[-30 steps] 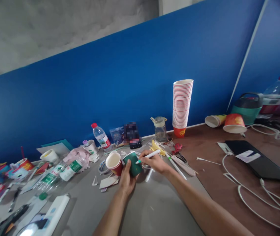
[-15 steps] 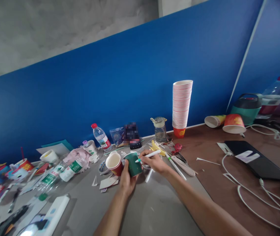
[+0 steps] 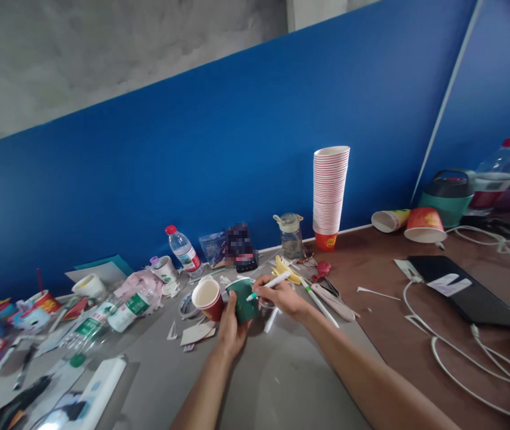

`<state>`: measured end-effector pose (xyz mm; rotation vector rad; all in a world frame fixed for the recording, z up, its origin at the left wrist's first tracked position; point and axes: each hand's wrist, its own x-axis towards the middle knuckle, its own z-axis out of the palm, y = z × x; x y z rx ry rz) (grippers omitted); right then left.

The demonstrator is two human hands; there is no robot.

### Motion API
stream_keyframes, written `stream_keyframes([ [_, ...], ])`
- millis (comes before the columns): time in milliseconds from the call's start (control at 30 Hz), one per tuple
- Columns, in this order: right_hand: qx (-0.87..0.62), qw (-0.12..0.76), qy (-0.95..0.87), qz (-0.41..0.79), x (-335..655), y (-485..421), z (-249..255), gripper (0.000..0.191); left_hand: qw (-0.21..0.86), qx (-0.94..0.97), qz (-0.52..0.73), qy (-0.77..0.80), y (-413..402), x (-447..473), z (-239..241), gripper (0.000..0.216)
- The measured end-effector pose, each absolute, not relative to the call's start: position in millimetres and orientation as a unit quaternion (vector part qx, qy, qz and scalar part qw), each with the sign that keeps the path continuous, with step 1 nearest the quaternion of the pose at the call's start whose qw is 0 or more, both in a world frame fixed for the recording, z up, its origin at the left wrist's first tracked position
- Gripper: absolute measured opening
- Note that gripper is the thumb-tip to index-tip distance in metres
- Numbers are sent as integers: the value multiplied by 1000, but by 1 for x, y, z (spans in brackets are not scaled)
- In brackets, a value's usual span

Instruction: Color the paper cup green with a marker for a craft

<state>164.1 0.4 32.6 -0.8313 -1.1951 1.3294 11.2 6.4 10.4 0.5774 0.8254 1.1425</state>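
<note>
My left hand point(image 3: 232, 327) is wrapped round a dark green cup point(image 3: 246, 303), thumb on its near side. In my right hand point(image 3: 278, 297), a white marker point(image 3: 280, 278) with a green tip is pinched between the fingers. The marker's tip meets the green surface of the cup or hovers just over it; I cannot tell which. Close by on the left, red-and-white paper cups point(image 3: 207, 297) stand upright beside my left hand. Paper pieces point(image 3: 197, 333) and a roll of tape point(image 3: 187, 306) lie near them. Another white marker with a green band point(image 3: 320, 303) rests to the right.
A tall stack of paper cups point(image 3: 330, 191) stands against the blue partition point(image 3: 237, 149). Behind my hands are a glass jar point(image 3: 291, 236) and a water bottle point(image 3: 183, 249). Clutter and bottles fill the left side; a black laptop point(image 3: 465, 292) and white cables point(image 3: 438, 370) lie right.
The marker's tip has shifted very slightly down against the green cup, with my right hand. My left hand keeps its hold on the cup.
</note>
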Motion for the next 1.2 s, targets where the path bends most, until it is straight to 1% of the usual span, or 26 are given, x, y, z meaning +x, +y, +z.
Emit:
stream_keyframes([
  [67, -358, 559, -498, 558, 165, 0, 33, 24, 725, 263, 519, 369, 6, 12, 10, 37],
  [167, -340, 524, -509, 593, 166, 0, 33, 22, 721, 259, 523, 372, 6, 12, 11, 35],
  [300, -354, 552, -499, 567, 166, 0, 33, 21, 721, 258, 522, 376, 5, 12, 13, 35],
  [433, -350, 529, -502, 587, 167, 1, 32, 20, 715, 250, 523, 391, 5, 12, 13, 35],
  [567, -353, 545, -489, 582, 166, 0, 31, 20, 715, 254, 521, 391, 6, 12, 12, 37],
  [667, -353, 533, -494, 590, 167, 1, 31, 21, 713, 268, 517, 390, 6, 11, 11, 40],
  [867, -352, 591, -461, 561, 166, 1, 34, 29, 709, 272, 516, 398, 3, 11, 14, 44],
  [1033, -334, 549, -478, 599, 165, 1, 34, 29, 709, 220, 527, 413, 3, 13, 20, 49],
  [1200, -347, 599, -464, 553, 165, 1, 34, 29, 708, 215, 529, 416, 3, 15, 22, 42],
])
